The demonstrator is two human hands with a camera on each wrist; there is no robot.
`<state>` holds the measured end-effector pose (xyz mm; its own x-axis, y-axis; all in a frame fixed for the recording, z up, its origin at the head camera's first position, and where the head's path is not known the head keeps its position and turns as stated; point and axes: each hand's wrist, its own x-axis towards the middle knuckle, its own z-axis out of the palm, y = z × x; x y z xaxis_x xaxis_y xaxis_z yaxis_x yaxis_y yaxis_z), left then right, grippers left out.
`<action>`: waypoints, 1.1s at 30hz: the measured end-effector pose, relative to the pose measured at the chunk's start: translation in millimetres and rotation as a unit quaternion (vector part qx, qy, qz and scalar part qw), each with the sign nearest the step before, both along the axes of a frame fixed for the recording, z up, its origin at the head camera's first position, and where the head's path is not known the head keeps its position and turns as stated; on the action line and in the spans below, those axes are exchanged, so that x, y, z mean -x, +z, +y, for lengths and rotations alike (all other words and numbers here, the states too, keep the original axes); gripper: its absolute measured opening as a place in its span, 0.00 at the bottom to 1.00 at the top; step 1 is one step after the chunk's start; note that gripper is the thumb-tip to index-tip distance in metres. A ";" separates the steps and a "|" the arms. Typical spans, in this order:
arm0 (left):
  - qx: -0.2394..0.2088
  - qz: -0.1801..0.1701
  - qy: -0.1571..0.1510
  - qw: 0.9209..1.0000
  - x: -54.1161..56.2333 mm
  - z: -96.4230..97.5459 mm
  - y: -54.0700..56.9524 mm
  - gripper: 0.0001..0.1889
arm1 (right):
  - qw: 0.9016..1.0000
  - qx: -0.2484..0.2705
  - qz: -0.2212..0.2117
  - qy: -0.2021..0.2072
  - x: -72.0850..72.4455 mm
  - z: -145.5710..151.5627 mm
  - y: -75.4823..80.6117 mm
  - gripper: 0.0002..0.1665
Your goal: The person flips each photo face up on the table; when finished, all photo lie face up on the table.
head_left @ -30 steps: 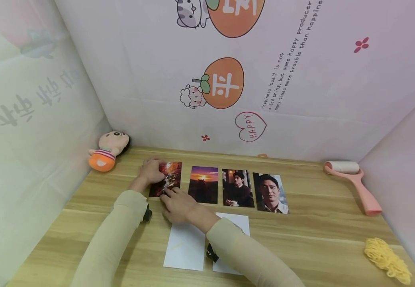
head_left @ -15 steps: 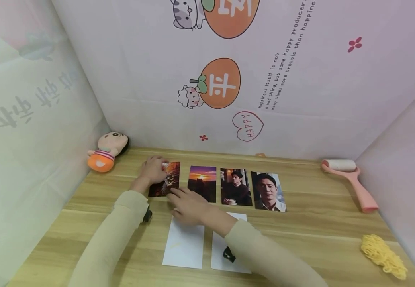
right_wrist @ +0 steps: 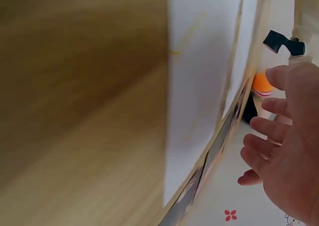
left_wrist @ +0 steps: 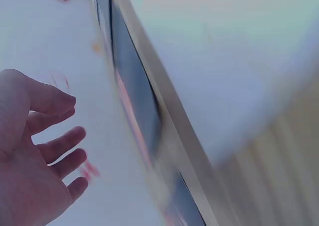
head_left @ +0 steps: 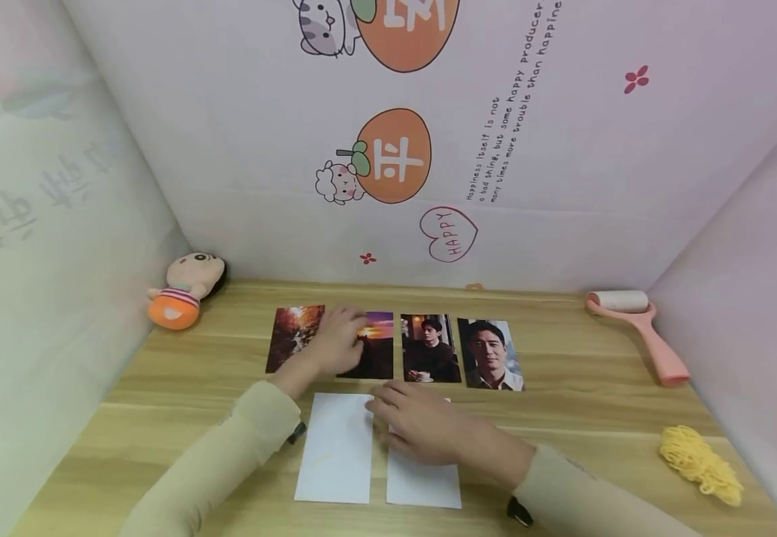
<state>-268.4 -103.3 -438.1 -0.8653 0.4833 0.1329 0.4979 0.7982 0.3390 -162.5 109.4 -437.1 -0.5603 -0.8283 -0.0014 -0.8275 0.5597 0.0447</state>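
My left hand (head_left: pixel 336 339) hovers with loosely bent fingers at the left side of a sunset photo (head_left: pixel 378 347), covering part of it. An autumn stream photo (head_left: pixel 292 335) lies just left of that hand. In the left wrist view the fingers hold nothing. Over the right one of two white cards (head_left: pixel 422 483) is my right hand (head_left: pixel 422 421), relaxed and holding nothing in the right wrist view. The left white card (head_left: pixel 335 447) lies beside its fingertips. Further right in the photo row are a photo of a seated person with a cup (head_left: pixel 430 347) and a portrait photo (head_left: pixel 492 354).
A plush doll (head_left: pixel 187 289) leans in the back left corner. At the right lie a pink-handled lint roller (head_left: pixel 643 328) and a bundle of yellow yarn (head_left: pixel 700 464). Printed white walls (head_left: pixel 261 186) bound the wooden table (head_left: pixel 563 418) behind and at both sides.
My left hand has left the autumn photo and moved right to the sunset photo. My right hand has moved right and toward me, over the right white card. The head view has shifted slightly.
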 end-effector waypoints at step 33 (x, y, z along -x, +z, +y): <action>0.199 -0.076 -0.134 0.968 -84.2 82.7 -5.5 0.30 | 1.000 -0.021 0.007 0.006 -56.1 65.1 -26.2 0.38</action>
<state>-184.2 -20.6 -443.6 -0.6972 0.6798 -0.2277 0.6735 0.7299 0.1169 -106.4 174.5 -463.4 -0.5513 -0.8338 -0.0282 -0.8327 0.5479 0.0803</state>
